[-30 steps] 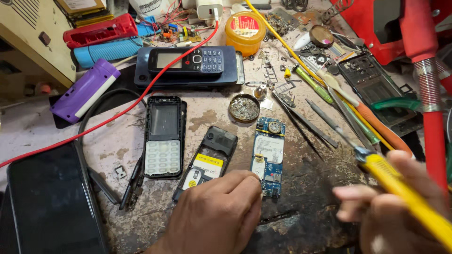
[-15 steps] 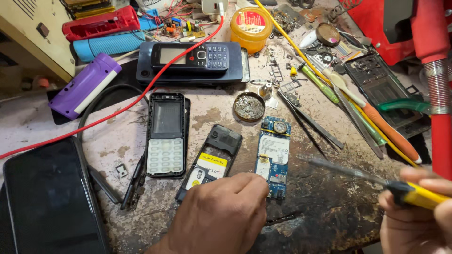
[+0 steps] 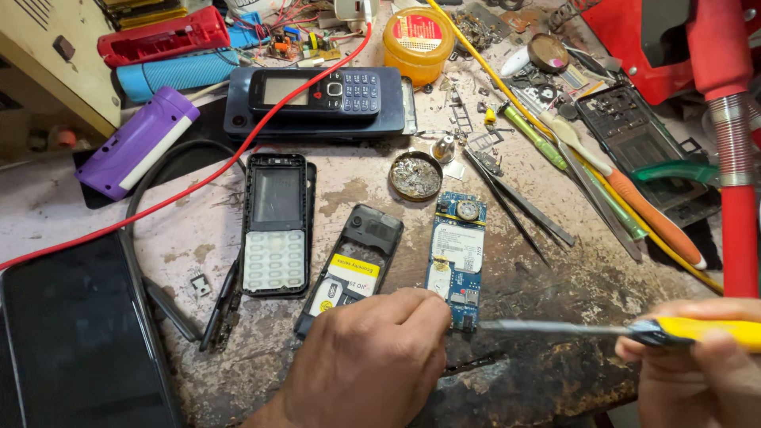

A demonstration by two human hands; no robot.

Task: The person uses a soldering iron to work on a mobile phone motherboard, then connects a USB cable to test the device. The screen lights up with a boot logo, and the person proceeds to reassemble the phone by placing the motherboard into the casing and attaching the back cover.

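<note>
The right hand (image 3: 701, 364), at the lower right of the frame, grips a yellow-handled screwdriver (image 3: 618, 329) whose metal tip has swung down to touch the bottom edge of the blue rectangular circuit board (image 3: 456, 257) at centre; half a second ago it hung above. The left hand (image 3: 369, 361), loosely curled, steadies the board's lower corner, so probing appears underway. I count one board, one black keypad front cover (image 3: 273, 226), one black rear shell with a yellow label (image 3: 353, 265), and one assembled keypad phone (image 3: 325, 89) in the upper middle.
</note>
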